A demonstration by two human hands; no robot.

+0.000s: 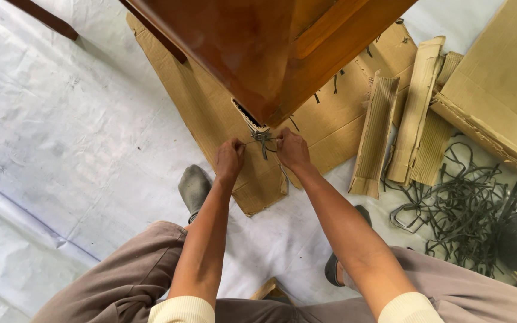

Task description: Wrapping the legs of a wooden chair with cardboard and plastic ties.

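Observation:
A polished brown wooden furniture piece (258, 54) stands tilted on flat cardboard (210, 113), its lower corner capped with a cardboard strip. A thin dark strap (262, 138) is knotted at that corner. My left hand (230, 158) pinches one end of the strap just left of the knot. My right hand (291, 149) pinches the other end on the right. Both hands sit close under the corner, fingers closed on the strap.
Folded corrugated cardboard strips (390, 131) lie to the right, beside a large cardboard box (498, 90). A tangle of dark straps (462, 209) lies at the lower right. White sheeting (61, 149) covers the floor. My socked feet (194, 188) rest near the cardboard.

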